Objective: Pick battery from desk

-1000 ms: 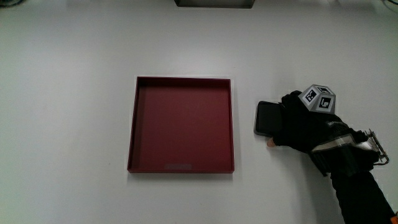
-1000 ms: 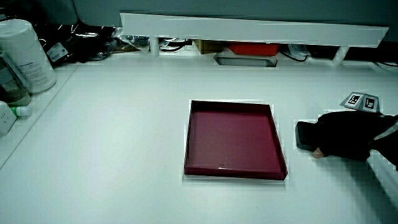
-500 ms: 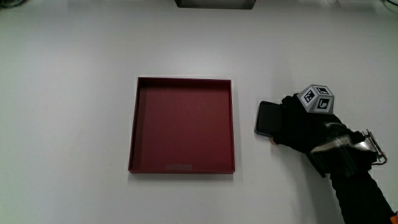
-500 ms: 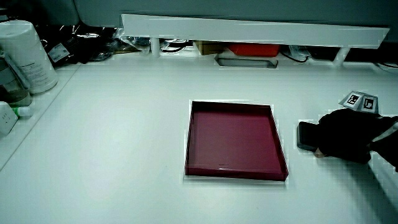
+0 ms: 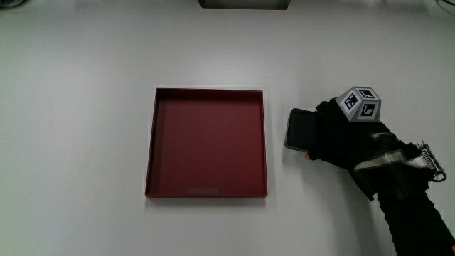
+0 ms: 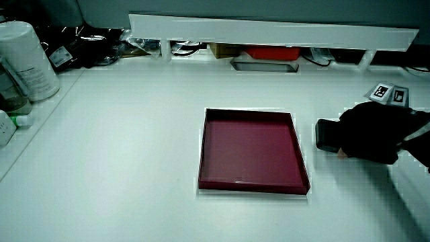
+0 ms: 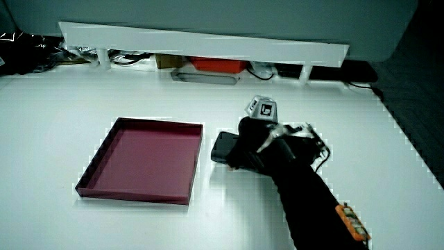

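Observation:
The battery (image 5: 298, 129) is a flat black slab on the white desk beside the red tray (image 5: 206, 142). The gloved hand (image 5: 341, 139) lies over the battery's end that is away from the tray, with its fingers curled around it. The patterned cube (image 5: 360, 104) sits on the back of the hand. In both side views the battery (image 6: 327, 134) (image 7: 223, 148) sticks out of the hand (image 6: 369, 131) (image 7: 253, 149) toward the tray (image 6: 252, 148) (image 7: 139, 163). Whether the battery touches the desk cannot be made out.
A low white partition (image 6: 269, 30) runs along the table's edge farthest from the person, with a red item (image 6: 272, 52) and a grey dish (image 6: 264, 65) under it. A white cylindrical container (image 6: 27, 60) stands at the table's corner among dark clutter.
The hand, with the battery in its fingers, has shifted slightly toward the red tray. The tray has not moved.

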### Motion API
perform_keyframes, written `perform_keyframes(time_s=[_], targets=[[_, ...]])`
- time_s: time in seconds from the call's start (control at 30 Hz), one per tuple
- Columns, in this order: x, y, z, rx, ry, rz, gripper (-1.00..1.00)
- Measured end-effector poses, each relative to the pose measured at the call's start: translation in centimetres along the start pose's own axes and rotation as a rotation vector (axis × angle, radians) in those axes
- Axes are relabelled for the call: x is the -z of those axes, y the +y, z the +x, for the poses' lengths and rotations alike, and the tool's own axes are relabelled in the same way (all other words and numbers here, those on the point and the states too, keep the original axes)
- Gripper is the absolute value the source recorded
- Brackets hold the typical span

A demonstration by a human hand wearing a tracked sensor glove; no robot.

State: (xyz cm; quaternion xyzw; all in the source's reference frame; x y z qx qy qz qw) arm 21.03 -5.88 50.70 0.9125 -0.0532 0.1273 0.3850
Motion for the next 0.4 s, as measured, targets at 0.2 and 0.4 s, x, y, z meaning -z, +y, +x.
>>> perform_keyframes(time_s=[0.2,0.4], targets=[[-2.3,-1.1,-3.4,-0.08,-0.015,0.033,1.0],[-2.4,-0.5,-6.8,-0.187,0.078,-0.038,1.0]])
